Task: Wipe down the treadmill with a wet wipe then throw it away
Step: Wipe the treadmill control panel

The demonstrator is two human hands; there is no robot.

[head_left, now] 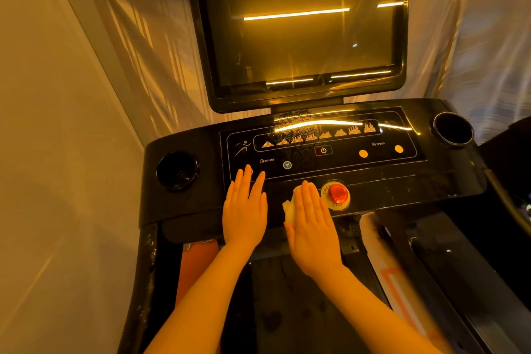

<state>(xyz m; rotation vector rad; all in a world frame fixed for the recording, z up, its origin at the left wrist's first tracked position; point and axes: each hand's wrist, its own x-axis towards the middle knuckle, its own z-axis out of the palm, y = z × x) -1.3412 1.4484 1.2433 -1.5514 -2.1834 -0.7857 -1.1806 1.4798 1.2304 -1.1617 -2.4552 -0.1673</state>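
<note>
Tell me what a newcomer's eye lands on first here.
First, the big dark glossy screen at the top, streaked with reflected light bars. Next, the red round emergency stop button low on the black treadmill console. Just left of it the right hand presses a white crumpled wet wipe flat, while the left hand rests open beside it.

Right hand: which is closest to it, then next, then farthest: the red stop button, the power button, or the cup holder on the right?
From the right hand:
1. Red stop button, just beside the fingertips.
2. Power button, higher up on the panel.
3. Right cup holder, at the console's far right corner.
</note>
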